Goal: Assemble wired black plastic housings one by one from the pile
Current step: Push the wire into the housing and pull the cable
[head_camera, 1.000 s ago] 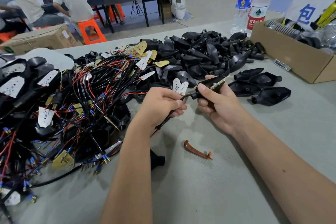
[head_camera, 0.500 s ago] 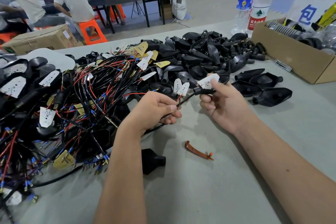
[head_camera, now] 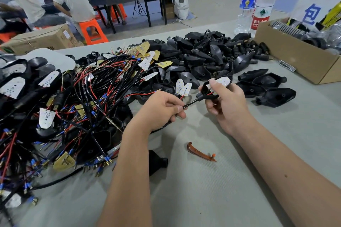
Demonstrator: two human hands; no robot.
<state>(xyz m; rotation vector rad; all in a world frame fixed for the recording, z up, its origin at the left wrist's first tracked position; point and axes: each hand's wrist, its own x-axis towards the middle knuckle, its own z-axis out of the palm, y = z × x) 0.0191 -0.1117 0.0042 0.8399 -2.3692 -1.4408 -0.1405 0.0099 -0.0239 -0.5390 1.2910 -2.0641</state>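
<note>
Right hand (head_camera: 227, 106), at centre right of the frame, with thumb and curled fingers clamped on a black plastic housing (head_camera: 209, 91) whose open shell shows a white LED board (head_camera: 222, 81) at its upper end and a short red lead inside. Left hand (head_camera: 162, 109), at centre, fingers curled and pinching the black cable (head_camera: 191, 103) that leaves the housing's round neck; the two hands are near each other, joined by this cable above the grey table surface (head_camera: 212, 190). Left half of the frame: the pile of wired parts (head_camera: 73, 107), a tangle of black and red wires with blue-sleeved terminals and white and yellow boards. Upper centre: a heap of empty black housings (head_camera: 206, 55); four more housings (head_camera: 265, 86) lie just right of the right hand. Lower centre: an orange-brown curved lens strip (head_camera: 200, 152) flat on the table, and a single black housing (head_camera: 156, 162) partly hidden by the left forearm. Upper right: two clear water bottles (head_camera: 256, 3) upright beside a cardboard box (head_camera: 295, 57) holding dark ribbed parts. Upper left background: seated people at a dark table, orange stools, and another cardboard carton (head_camera: 42, 39).
</note>
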